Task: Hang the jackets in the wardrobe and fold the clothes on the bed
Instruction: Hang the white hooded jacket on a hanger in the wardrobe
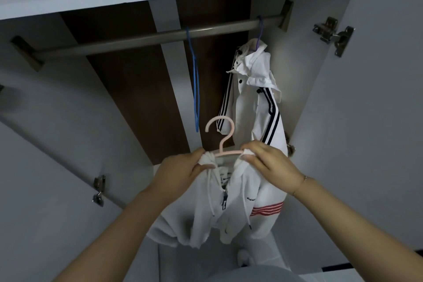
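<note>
Now | left hand (183,170) pinches white hoodie (233,204) collar | right hand (266,162) pinches opposite collar | pink hanger (223,138) between fingertips

Above me the wardrobe rail (146,38) runs from nine o'clock up toward two o'clock, fixed at each end to the white side walls. An empty blue hanger (195,80) hangs near its middle. At its two o'clock end a purple hanger (259,31) carries my white jacket with dark stripes (256,101).
</note>
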`<state>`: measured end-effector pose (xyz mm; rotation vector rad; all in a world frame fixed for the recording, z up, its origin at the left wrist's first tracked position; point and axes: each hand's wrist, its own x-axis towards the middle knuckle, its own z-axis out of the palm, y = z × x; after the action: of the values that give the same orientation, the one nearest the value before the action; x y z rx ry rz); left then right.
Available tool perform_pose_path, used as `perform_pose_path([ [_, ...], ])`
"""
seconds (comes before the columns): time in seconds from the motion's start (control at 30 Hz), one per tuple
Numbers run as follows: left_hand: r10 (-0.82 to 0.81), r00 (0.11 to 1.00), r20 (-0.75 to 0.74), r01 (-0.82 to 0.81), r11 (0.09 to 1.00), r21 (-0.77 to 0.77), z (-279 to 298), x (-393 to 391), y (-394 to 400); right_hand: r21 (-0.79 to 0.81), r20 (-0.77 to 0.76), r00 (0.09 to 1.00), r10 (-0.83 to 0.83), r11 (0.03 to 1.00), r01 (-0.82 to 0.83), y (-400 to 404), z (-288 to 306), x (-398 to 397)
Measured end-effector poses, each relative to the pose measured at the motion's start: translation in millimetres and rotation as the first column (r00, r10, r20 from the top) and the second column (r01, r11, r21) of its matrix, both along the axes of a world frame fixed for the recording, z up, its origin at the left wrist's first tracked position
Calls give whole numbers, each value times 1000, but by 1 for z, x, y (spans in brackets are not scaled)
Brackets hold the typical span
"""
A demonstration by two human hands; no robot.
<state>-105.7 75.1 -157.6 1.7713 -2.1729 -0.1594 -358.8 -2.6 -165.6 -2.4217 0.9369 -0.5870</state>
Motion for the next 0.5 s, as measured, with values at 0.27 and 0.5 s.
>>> perform_pose_path([
  [0.27,-6,987,-161,3,1000,-20,0,14,-3,-124,-97,995,-30,992,18,-5,7,-26],
  [0.5,-116,951,-287,105,993,-52,5,0,-53,-45,-90,992,-87,995,84,-16,19,-22],
])
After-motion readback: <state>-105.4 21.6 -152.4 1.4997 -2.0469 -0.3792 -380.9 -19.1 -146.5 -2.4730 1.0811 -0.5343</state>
